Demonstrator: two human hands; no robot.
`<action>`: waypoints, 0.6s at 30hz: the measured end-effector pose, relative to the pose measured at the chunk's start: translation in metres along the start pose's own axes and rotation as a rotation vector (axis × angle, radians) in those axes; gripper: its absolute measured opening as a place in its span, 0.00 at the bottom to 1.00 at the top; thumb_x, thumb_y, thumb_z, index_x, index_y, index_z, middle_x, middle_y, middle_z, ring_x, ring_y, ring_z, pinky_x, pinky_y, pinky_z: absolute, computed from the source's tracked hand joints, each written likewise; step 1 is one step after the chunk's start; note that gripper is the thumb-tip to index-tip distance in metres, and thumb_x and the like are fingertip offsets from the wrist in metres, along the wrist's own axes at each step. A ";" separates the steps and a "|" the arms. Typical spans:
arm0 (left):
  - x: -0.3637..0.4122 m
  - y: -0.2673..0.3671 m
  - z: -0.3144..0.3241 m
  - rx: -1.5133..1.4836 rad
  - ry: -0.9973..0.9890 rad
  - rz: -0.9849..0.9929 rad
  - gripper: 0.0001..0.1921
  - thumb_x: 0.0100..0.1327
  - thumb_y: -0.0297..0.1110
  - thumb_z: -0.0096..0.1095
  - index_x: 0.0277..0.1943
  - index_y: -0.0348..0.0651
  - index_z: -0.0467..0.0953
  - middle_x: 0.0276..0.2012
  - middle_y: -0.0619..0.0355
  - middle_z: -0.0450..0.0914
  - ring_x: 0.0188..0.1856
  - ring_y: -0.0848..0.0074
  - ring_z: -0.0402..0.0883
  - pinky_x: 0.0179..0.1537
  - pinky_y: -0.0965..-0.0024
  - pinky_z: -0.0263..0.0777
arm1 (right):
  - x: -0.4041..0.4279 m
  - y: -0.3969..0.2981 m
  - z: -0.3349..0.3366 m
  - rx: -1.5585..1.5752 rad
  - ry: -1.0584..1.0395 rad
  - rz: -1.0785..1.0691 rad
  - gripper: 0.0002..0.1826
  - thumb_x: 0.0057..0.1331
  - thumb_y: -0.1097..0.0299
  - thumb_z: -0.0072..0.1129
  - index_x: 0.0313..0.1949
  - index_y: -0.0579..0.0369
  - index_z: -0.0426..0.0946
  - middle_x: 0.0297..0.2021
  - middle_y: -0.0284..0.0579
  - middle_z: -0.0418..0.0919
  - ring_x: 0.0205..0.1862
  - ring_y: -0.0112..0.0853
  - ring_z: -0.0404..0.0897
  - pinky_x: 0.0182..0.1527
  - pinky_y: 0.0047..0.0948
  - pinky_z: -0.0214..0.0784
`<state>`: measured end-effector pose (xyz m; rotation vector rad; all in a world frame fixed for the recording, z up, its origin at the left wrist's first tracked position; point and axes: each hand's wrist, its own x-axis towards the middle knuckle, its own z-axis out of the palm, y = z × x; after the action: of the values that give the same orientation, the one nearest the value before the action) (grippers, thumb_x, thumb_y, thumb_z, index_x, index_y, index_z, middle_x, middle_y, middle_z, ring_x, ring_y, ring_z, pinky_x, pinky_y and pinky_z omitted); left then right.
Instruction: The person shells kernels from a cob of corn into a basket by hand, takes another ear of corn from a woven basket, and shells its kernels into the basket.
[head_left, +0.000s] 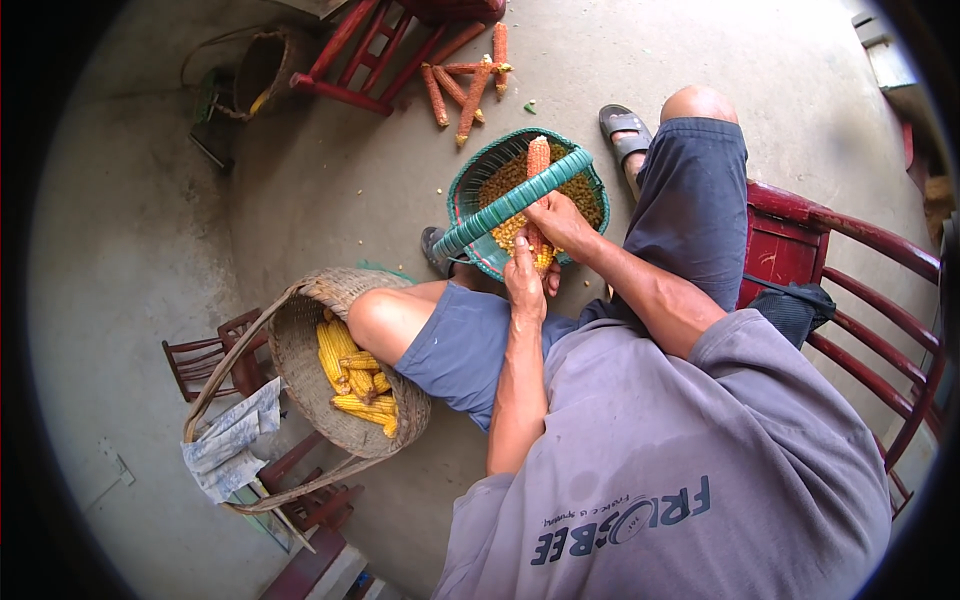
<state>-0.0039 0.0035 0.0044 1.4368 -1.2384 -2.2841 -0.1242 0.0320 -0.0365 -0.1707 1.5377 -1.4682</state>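
Note:
Over a green plastic woven basket (454, 180) I hold a corn cob (538, 157), mostly stripped to reddish core, with yellow kernels still on its lower end. My right hand (559, 219) wraps around its middle, just beyond the basket's handle. My left hand (525, 276) grips the cob's lower end, thumb up along it. Loose yellow kernels (506, 234) fill part of the basket. By my left knee, a large wicker basket (296, 352) lies tilted with several unshelled yellow ears (336, 345) inside.
Several bare red cobs (475, 101) lie on the concrete floor (337, 172) beside a red wooden chair (367, 52). Another basket (259, 67) stands at the upper left. Small wooden chairs (244, 356) are at the left. A red chair (787, 247) is at the right, with a dark bag (791, 311).

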 end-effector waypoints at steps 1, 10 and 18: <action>0.002 -0.001 0.005 0.049 -0.017 0.052 0.24 0.74 0.55 0.44 0.43 0.40 0.73 0.21 0.60 0.72 0.14 0.80 0.67 0.13 0.78 0.59 | 0.005 0.009 -0.005 0.001 0.012 -0.001 0.19 0.64 0.57 0.55 0.40 0.65 0.76 0.33 0.51 0.82 0.31 0.33 0.83 0.37 0.35 0.75; 0.006 -0.008 -0.004 0.350 -0.088 0.197 0.20 0.72 0.49 0.53 0.52 0.40 0.74 0.22 0.65 0.71 0.17 0.86 0.67 0.17 0.82 0.58 | 0.005 0.005 -0.005 -0.248 0.122 0.001 0.18 0.65 0.55 0.54 0.31 0.61 0.74 0.24 0.40 0.78 0.28 0.27 0.80 0.30 0.29 0.72; 0.007 -0.009 0.004 0.528 0.100 0.318 0.28 0.76 0.54 0.37 0.40 0.37 0.78 0.19 0.63 0.72 0.17 0.80 0.69 0.18 0.75 0.62 | 0.011 0.022 -0.008 -0.327 0.128 -0.030 0.19 0.64 0.53 0.55 0.33 0.61 0.76 0.24 0.43 0.79 0.28 0.30 0.80 0.34 0.34 0.71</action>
<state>-0.0084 0.0083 -0.0061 1.3439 -1.9717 -1.7302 -0.1242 0.0359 -0.0618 -0.2981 1.8816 -1.2612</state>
